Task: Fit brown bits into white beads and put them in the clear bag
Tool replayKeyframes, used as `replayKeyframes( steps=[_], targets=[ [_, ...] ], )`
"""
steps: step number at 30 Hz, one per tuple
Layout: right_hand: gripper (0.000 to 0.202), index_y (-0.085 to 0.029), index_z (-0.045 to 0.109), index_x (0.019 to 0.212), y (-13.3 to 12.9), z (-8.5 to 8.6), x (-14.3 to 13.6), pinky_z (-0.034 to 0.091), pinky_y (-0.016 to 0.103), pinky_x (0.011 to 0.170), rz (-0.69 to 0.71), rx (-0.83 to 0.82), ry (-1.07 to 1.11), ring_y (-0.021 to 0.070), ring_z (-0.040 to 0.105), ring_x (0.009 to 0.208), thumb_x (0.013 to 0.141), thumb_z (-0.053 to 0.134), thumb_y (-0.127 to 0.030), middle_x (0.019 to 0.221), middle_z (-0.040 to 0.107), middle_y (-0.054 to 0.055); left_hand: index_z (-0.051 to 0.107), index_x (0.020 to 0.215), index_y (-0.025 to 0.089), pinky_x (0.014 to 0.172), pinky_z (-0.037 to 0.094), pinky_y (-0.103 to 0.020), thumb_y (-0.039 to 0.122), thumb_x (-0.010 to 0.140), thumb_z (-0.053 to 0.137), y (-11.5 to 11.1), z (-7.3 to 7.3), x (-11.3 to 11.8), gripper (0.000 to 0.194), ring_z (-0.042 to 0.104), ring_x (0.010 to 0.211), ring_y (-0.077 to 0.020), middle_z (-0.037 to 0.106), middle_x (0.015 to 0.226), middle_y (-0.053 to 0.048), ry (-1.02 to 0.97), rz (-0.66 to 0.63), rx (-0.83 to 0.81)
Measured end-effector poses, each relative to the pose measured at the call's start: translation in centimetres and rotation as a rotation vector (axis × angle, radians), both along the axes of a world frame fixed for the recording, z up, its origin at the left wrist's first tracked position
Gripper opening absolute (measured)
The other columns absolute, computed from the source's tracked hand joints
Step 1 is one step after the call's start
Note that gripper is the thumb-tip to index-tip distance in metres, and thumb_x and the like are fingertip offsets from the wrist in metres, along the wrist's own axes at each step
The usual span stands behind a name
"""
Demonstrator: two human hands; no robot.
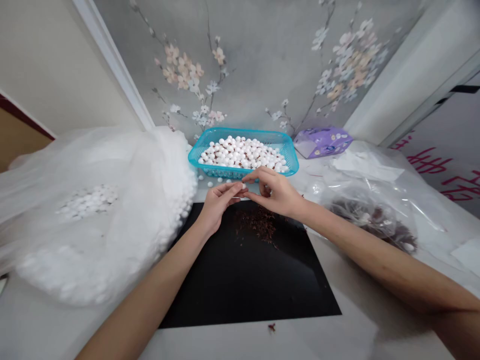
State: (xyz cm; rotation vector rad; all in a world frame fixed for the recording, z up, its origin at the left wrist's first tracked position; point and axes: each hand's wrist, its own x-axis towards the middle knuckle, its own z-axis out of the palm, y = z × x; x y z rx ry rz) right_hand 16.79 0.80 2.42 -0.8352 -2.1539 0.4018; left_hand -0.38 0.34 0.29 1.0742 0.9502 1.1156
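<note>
My left hand (219, 202) pinches a small white ball (243, 186) between thumb and fingers, above the far edge of a black mat (243, 280). Close against it, my right hand (275, 192) has thumb and forefinger closed at the same ball; whether a small brown piece is between those fingertips is too small to tell. A pile of small reddish-brown pieces (260, 224) lies on the mat just below my hands. Right behind them stands a blue basket (290, 155) holding many white balls, with brown bits among them.
A large clear bag of white balls (112, 250) fills the left side. At the right lie a clear bag of brown pieces (375, 220) and a purple packet (324, 142). Several loose balls rest before the basket. One brown piece (272, 328) lies near the front.
</note>
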Motion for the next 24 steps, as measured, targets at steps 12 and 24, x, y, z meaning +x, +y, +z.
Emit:
replayKeyframes(
  steps=[12, 24],
  targets=[
    [0.022, -0.018, 0.056, 0.1, 1.9, 2.4, 2.8, 0.039, 0.029, 0.055, -0.509, 0.189, 0.031, 0.0127, 0.045, 0.056, 0.078, 0.056, -0.022, 0.082, 0.05, 0.005, 0.067, 0.098, 0.022, 0.078, 0.045, -0.031, 0.035, 0.075, 0.061, -0.5, -0.2, 0.7, 0.027, 0.06, 0.092, -0.0204, 0.067, 0.102, -0.006, 0.361, -0.05, 0.254],
    [0.009, -0.014, 0.065, 0.077, 0.1, 2.2, 0.8, 0.032, 0.021, 0.054, 0.161, -0.198, -0.495, 0.0095, 0.046, 0.055, 0.074, 0.056, -0.013, 0.061, 0.052, -0.001, 0.068, 0.083, 0.02, 0.085, 0.041, -0.037, 0.03, 0.074, 0.062, -0.4, -0.7, 0.8, 0.014, 0.059, 0.093, -0.0246, 0.068, 0.093, -0.007, 0.789, 0.103, 0.482]
  ],
)
